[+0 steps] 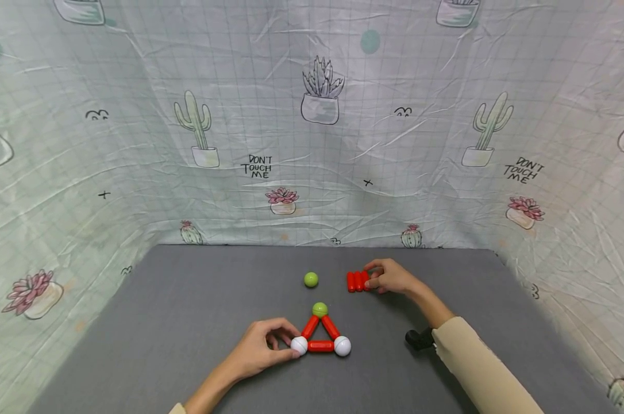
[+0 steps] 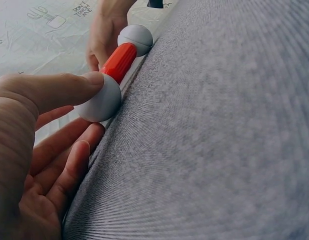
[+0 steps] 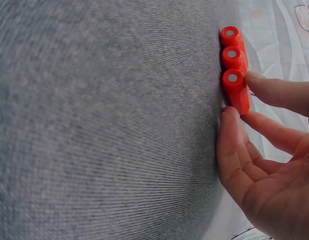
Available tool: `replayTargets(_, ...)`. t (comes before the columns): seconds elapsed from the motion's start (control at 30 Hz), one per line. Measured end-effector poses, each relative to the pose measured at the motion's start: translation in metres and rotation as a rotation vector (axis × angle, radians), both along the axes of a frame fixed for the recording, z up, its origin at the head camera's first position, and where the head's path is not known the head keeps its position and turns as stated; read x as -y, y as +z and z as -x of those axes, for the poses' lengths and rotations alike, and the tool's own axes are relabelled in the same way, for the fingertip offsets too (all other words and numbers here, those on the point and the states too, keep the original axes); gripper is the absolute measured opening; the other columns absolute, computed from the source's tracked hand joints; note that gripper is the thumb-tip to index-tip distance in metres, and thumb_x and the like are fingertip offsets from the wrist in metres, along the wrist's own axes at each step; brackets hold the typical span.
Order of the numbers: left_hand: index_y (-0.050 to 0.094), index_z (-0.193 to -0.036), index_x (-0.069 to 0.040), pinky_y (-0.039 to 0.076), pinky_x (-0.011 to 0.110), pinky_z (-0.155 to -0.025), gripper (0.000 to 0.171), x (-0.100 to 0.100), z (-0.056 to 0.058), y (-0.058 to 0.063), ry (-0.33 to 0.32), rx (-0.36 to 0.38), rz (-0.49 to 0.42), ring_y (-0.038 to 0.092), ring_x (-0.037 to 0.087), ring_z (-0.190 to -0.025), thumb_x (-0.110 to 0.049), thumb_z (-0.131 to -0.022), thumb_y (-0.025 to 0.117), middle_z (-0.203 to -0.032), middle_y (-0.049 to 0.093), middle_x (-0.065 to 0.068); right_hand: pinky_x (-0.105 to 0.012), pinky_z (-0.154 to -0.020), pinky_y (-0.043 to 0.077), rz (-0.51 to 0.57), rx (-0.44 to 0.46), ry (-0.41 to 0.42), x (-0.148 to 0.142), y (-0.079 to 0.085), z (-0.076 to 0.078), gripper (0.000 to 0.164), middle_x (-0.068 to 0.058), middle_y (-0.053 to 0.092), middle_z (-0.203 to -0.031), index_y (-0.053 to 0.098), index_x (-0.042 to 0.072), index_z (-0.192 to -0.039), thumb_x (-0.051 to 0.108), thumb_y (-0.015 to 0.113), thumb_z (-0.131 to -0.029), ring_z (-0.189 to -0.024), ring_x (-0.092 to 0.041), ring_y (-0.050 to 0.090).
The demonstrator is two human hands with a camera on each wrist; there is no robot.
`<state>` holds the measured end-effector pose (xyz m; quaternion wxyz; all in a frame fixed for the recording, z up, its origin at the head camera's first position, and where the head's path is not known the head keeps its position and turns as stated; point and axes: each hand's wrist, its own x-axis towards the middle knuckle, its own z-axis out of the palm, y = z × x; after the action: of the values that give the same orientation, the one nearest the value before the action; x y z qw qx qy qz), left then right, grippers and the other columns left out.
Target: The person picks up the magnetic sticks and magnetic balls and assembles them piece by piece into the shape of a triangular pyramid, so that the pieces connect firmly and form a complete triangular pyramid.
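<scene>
1. Grey tabletop point(image 1: 214, 287) fills the lower part of the head view.
2. Nearest, at lower centre, the left hand point(image 1: 257, 345) pinches the near-left white ball point(image 1: 299, 345) of a flat triangle point(image 1: 320, 346) of three red rods, with the other white ball point(image 1: 342, 346) at its right corner and a green corner ball point(image 1: 320, 310) at its far tip.
3. Farther back, right of centre, the right hand point(image 1: 389, 277) pinches the end rod point(image 3: 233, 87) of three spare rods lying side by side.
4. Level with them, near centre, sits a loose green ball point(image 1: 311, 280).
5. The step in hand looks like taking that end rod — best gripped low along its sides and peeled away sideways, so its neighbours don't follow. A light left pinch should steady the triangle without twisting its joints.
6. Hard to make out: the black object point(image 1: 419, 339) by the right sleeve, partly covered; the left fingertips behind the ball; the triangle's far tip — out of sight in the left wrist view.
</scene>
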<state>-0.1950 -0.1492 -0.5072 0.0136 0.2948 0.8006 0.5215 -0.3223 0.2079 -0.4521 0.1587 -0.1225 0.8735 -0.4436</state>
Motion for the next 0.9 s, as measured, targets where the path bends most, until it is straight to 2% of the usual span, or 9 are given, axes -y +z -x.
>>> replayTargets(0.33,0.075,-0.105,-0.020,0.054,0.022,-0.057,0.025,0.000,0.000,0.000,-0.008,-0.004,-0.013,0.070,0.019,-0.078,-0.026,-0.084,0.087,-0.093,0.076,0.002,-0.032,-0.064,0.058,0.042,-0.009,-0.036,-0.002,-0.004,0.002,0.048,-0.012,0.060,-0.093,0.056,-0.009,-0.126,0.001,0.078,-0.084,-0.072,-0.016,0.059)
replayTargets(0.57,0.075,-0.105,-0.020,0.054,0.022,-0.058,0.025,0.000,0.000,-0.001,-0.008,-0.004,-0.018,0.070,0.020,-0.079,-0.024,-0.084,0.087,-0.093,0.076,0.002,-0.030,-0.064,0.057,0.108,0.003,-0.057,-0.003,-0.004,-0.001,0.049,-0.019,0.066,-0.096,0.052,-0.008,-0.123,-0.004,0.077,-0.082,-0.070,-0.014,0.062)
replayTargets(0.8,0.075,-0.105,-0.020,0.054,0.022,-0.058,0.025,0.000,0.000,-0.001,-0.003,-0.001,-0.016,0.070,0.020,-0.079,-0.025,-0.084,0.087,-0.093,0.076,0.002,-0.037,-0.070,0.061,0.132,-0.004,-0.085,-0.004,-0.005,-0.005,0.041,-0.020,0.068,-0.097,0.051,-0.009,-0.124,-0.001,0.071,-0.090,-0.076,-0.019,0.067)
replayTargets(0.9,0.075,-0.105,-0.020,0.054,0.022,-0.058,0.024,0.000,0.000,-0.001,-0.006,-0.001,-0.016,0.070,0.019,-0.080,-0.025,-0.084,0.087,-0.093,0.076,0.002,-0.040,-0.074,0.063,0.159,-0.002,-0.112,-0.005,-0.004,-0.008,0.042,-0.020,0.067,-0.100,0.048,-0.009,-0.127,-0.001,0.070,-0.091,-0.081,-0.022,0.069)
